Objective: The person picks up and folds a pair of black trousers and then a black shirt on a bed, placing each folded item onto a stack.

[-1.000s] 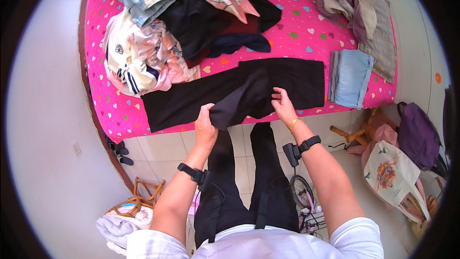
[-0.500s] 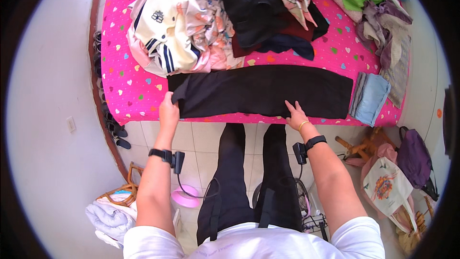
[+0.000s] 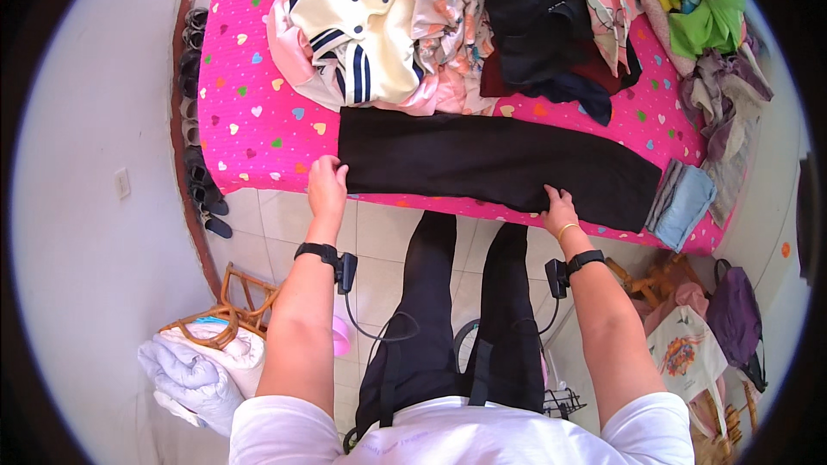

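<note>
A pair of black trousers (image 3: pixel 482 155), folded into a long strip, lies along the near edge of the bed. My left hand (image 3: pixel 327 188) is at the strip's near left corner, its fingers curled together on the cloth. Farther right, my right hand (image 3: pixel 560 208) has its fingers bent over the near edge, with the thumb below them. Just past the right end of the strip sits a folded stack of light blue and grey clothing (image 3: pixel 685 207).
The bed has a pink heart-patterned sheet (image 3: pixel 250 133). A cream jacket (image 3: pixel 366 13) tops a clothes pile behind the strip; a green garment (image 3: pixel 706 21) lies far right. Below are a rattan chair (image 3: pixel 228 314), a pink basin (image 3: pixel 340 336), a purple backpack (image 3: pixel 735 314) and shoes (image 3: pixel 207 198).
The turned-up left end of the trousers now lies flat. My left hand has shifted to the corner; my right hand's spread fingers have drawn in at the near edge. The view has shifted.
</note>
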Demonstrator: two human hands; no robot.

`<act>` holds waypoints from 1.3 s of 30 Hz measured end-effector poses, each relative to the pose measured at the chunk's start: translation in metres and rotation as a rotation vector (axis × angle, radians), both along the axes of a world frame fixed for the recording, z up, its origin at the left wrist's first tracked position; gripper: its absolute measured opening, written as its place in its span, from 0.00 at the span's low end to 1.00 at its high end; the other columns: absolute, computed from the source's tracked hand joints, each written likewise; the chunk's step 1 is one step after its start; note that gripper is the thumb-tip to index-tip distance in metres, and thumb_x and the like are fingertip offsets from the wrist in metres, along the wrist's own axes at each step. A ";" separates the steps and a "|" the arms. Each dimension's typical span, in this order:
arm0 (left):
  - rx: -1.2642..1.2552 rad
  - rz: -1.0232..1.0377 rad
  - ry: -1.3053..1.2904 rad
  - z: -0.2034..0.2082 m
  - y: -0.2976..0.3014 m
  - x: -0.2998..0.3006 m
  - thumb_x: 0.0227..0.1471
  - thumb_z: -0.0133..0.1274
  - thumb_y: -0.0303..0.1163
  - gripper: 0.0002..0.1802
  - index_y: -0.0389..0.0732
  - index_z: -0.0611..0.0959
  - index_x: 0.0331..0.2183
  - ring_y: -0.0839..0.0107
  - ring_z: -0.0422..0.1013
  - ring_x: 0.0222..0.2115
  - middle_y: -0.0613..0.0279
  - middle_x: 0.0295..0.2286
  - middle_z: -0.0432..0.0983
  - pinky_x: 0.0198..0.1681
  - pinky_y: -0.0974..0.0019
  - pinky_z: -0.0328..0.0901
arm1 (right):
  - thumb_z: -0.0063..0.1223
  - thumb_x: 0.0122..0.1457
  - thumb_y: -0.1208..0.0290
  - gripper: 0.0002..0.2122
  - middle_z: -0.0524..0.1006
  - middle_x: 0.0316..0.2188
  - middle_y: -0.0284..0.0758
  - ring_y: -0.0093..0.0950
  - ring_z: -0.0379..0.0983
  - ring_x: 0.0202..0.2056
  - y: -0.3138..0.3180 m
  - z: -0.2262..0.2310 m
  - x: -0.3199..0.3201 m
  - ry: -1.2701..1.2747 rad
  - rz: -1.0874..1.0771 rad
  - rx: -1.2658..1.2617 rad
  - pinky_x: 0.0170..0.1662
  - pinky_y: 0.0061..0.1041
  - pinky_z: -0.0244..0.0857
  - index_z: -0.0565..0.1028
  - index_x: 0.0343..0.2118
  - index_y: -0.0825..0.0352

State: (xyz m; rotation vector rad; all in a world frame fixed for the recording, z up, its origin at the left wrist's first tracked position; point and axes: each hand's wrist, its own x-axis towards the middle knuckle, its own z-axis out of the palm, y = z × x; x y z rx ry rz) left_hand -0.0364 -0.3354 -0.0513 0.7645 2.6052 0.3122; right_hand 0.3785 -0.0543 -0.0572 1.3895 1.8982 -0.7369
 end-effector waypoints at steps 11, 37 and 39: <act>-0.011 -0.597 0.247 -0.009 0.007 0.021 0.48 0.54 0.26 0.12 0.47 0.80 0.38 0.60 0.70 0.40 0.61 0.37 0.72 0.45 0.54 0.66 | 0.60 0.46 0.84 0.23 0.70 0.48 0.44 0.46 0.70 0.52 -0.010 -0.005 -0.032 0.130 0.119 0.048 0.52 0.41 0.71 0.72 0.47 0.60; 0.163 -0.615 0.378 0.013 0.089 -0.005 0.50 0.51 0.26 0.20 0.46 0.81 0.47 0.60 0.70 0.44 0.61 0.43 0.73 0.48 0.57 0.66 | 0.58 0.51 0.83 0.16 0.76 0.44 0.40 0.42 0.73 0.51 -0.020 -0.021 -0.015 0.090 0.146 -0.110 0.53 0.39 0.71 0.75 0.42 0.59; 0.164 -0.637 0.433 0.007 0.101 -0.013 0.50 0.50 0.27 0.22 0.47 0.81 0.49 0.60 0.70 0.47 0.61 0.47 0.73 0.51 0.56 0.65 | 0.58 0.50 0.83 0.16 0.75 0.43 0.41 0.43 0.72 0.50 -0.019 -0.018 -0.018 0.116 0.138 -0.083 0.52 0.39 0.71 0.75 0.42 0.59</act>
